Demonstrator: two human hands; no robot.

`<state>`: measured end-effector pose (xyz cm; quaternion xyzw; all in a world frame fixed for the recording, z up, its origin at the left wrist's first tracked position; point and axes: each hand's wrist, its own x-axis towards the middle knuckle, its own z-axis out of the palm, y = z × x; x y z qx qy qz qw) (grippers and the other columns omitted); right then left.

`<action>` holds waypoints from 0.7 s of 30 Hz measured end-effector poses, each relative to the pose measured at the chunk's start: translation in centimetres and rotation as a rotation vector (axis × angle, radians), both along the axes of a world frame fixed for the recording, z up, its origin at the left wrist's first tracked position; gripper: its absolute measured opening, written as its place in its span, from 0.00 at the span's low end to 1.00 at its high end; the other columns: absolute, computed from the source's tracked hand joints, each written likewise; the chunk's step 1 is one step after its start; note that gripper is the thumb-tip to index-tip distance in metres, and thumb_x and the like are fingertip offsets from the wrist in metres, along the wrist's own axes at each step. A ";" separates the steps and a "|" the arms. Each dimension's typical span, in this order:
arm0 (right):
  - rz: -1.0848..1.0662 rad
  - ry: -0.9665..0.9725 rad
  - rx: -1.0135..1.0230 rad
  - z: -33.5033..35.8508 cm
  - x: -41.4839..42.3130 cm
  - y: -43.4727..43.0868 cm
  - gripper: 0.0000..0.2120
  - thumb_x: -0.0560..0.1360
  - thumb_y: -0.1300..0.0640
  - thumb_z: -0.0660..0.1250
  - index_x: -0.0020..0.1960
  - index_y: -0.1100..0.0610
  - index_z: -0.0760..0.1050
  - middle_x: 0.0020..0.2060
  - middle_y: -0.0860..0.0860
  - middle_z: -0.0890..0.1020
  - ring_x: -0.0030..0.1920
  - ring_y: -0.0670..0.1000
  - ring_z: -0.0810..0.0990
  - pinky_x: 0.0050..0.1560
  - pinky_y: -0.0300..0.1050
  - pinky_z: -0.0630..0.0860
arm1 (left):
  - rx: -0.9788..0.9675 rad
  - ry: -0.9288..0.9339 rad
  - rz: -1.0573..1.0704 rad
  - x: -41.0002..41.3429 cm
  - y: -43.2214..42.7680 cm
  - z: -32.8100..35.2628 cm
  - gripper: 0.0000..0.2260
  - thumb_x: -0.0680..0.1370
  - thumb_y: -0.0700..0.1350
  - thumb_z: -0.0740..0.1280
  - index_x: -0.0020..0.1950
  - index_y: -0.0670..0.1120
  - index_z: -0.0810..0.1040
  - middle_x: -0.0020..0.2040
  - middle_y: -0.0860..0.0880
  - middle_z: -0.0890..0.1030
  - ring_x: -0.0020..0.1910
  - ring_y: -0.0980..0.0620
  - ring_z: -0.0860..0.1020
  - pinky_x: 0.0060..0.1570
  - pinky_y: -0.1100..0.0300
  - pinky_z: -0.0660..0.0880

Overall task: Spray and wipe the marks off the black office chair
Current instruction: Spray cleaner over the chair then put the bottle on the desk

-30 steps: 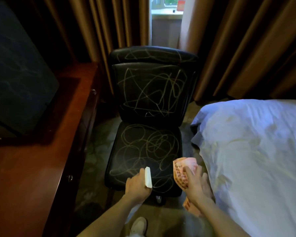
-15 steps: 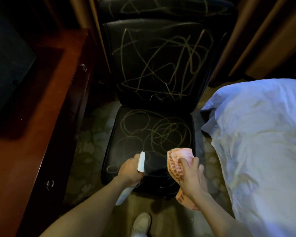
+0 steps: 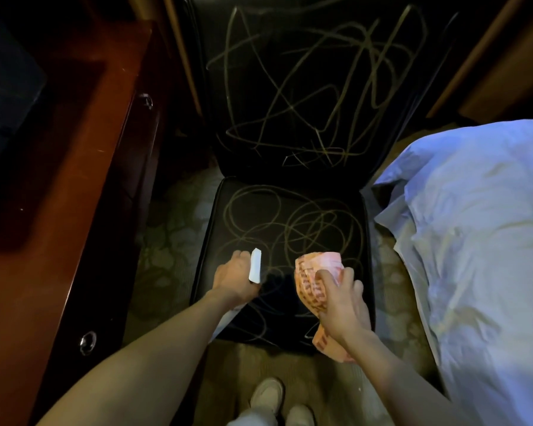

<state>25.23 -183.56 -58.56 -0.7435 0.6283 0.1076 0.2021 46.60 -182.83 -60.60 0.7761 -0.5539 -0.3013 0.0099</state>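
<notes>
At the frame's lower centre my left hand (image 3: 233,276) grips the light spray bottle (image 3: 255,265), my right hand (image 3: 340,298) bunches the soft cloth (image 3: 313,279) over the chair (image 3: 286,241).

desk (image 3: 74,186) left | chair (image 3: 290,210) between | bed (image 3: 474,241) right

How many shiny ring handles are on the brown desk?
2. One ring handle sits farther along the desk front, level with the chair back; the other is nearer, beside the left forearm. More may be hidden out of view.
</notes>
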 end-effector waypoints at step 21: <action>0.070 -0.042 0.067 -1.6 -3.6 2.9 0.31 0.73 0.54 0.68 0.68 0.44 0.53 0.64 0.53 0.53 0.59 0.52 0.62 0.46 0.38 0.70 | 0.186 0.043 -0.063 -2.8 5.9 -2.3 0.16 0.74 0.52 0.68 0.59 0.49 0.72 0.54 0.49 0.78 0.53 0.47 0.77 0.54 0.52 0.76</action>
